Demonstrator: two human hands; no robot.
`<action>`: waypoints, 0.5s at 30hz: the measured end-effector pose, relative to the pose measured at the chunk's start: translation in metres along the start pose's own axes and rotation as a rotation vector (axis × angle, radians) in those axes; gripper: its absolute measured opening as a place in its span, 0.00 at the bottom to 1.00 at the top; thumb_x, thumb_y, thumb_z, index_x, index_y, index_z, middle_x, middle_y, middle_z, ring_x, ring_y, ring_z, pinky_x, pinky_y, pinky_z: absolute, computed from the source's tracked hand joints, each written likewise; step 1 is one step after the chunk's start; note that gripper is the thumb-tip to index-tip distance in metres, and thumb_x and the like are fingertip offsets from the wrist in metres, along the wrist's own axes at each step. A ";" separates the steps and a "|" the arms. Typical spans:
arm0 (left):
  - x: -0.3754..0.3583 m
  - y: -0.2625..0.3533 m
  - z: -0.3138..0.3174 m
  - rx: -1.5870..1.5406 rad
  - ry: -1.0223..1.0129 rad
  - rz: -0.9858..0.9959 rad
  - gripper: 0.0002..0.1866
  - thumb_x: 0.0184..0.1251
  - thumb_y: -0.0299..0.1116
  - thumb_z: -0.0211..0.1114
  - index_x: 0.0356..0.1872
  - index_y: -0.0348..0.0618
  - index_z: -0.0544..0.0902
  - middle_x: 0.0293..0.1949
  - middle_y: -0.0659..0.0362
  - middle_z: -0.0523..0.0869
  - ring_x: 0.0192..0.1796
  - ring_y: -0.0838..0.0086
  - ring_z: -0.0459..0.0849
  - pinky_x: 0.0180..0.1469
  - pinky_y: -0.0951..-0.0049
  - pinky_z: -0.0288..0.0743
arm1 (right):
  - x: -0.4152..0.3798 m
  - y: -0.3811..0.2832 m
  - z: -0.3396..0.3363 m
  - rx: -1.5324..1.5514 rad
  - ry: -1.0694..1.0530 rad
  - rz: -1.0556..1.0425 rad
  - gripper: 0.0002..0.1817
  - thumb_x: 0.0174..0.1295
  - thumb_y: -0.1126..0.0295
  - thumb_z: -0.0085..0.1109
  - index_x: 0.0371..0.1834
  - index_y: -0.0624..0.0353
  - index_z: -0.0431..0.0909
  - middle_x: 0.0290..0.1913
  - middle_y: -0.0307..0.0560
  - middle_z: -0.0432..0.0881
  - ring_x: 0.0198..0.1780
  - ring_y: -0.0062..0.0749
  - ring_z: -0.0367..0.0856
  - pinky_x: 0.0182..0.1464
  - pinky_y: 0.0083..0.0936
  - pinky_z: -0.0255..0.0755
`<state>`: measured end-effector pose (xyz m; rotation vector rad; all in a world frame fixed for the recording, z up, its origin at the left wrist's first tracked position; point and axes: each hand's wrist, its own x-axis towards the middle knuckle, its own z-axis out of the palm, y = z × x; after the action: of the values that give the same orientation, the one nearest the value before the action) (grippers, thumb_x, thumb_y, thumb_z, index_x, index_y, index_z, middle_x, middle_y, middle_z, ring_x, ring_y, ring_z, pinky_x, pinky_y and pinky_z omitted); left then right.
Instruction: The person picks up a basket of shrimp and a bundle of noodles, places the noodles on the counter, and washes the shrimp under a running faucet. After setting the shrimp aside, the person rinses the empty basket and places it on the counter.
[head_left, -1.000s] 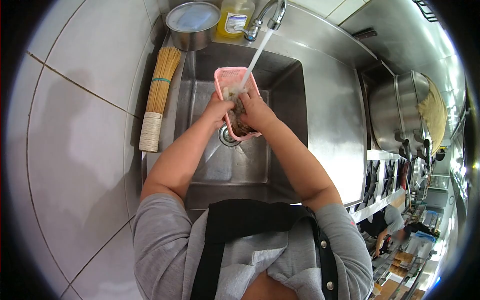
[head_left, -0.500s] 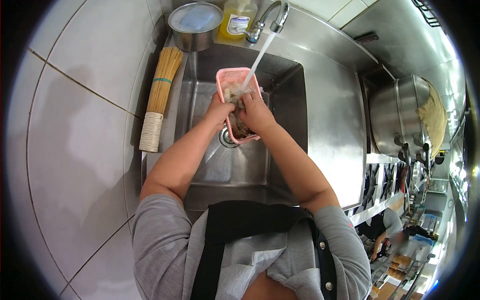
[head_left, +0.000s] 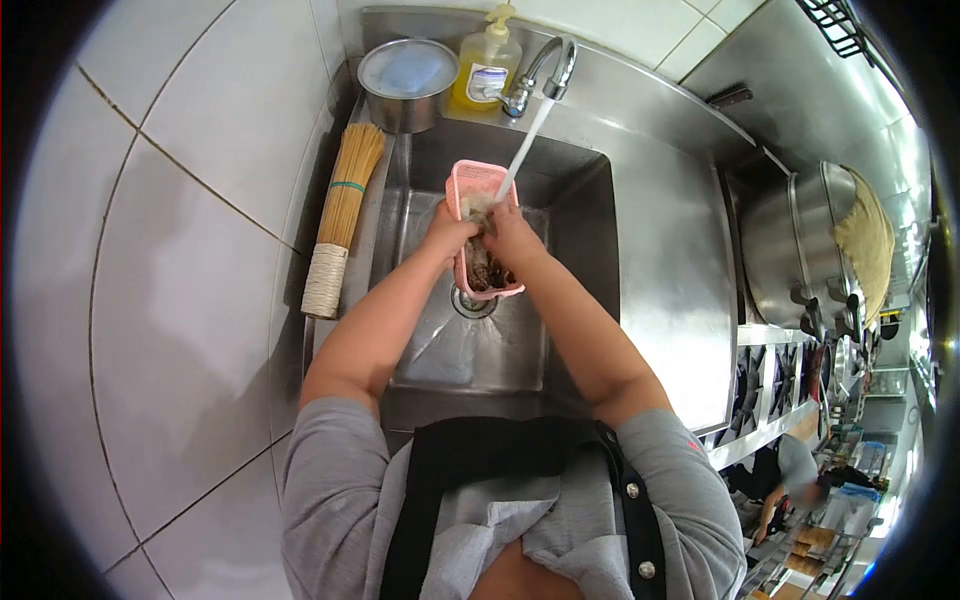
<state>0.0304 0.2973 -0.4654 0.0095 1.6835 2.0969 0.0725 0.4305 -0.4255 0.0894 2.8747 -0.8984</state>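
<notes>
The pink, rectangular plastic basket (head_left: pixel 480 176) has been shifted slightly farther and left over the round metal drain (head_left: pixel 474 305), which is now less covered. The thin white stream of water (head_left: pixel 525 148) is met closer to the basket's right rim. The cream pump top (head_left: pixel 500 18) of the yellow-filled clear bottle (head_left: pixel 487 78) has been brought fully into view.

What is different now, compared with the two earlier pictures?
The view shifted, so the pump of the soap bottle now shows. Against the drain, the pink basket seems slightly nearer the faucet. Nothing newly grasped or released is visible. The left hand and right hand remain at the basket; water still runs.
</notes>
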 end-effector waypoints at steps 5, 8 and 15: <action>0.024 0.000 0.000 0.190 0.020 0.051 0.35 0.41 0.16 0.61 0.58 0.36 0.65 0.50 0.49 0.78 0.53 0.61 0.78 0.52 0.65 0.74 | 0.013 0.011 -0.002 -0.052 0.097 0.010 0.29 0.48 0.74 0.62 0.56 0.62 0.65 0.61 0.65 0.64 0.59 0.56 0.69 0.60 0.40 0.66; 0.038 -0.024 0.006 0.220 0.078 0.078 0.34 0.41 0.17 0.60 0.58 0.36 0.65 0.49 0.49 0.78 0.53 0.60 0.78 0.54 0.66 0.72 | 0.015 0.020 -0.004 -0.100 0.182 -0.041 0.25 0.49 0.72 0.63 0.51 0.64 0.67 0.55 0.65 0.68 0.53 0.57 0.74 0.52 0.43 0.72; 0.032 -0.025 0.009 0.264 0.112 0.003 0.34 0.42 0.15 0.58 0.58 0.37 0.66 0.48 0.51 0.78 0.51 0.63 0.78 0.53 0.67 0.72 | 0.014 0.018 -0.002 -0.037 0.176 -0.025 0.24 0.46 0.73 0.64 0.47 0.64 0.68 0.50 0.63 0.72 0.51 0.57 0.75 0.52 0.40 0.72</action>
<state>0.0124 0.3206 -0.4949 -0.0245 2.0173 1.8935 0.0603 0.4468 -0.4359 0.1359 3.0598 -0.8826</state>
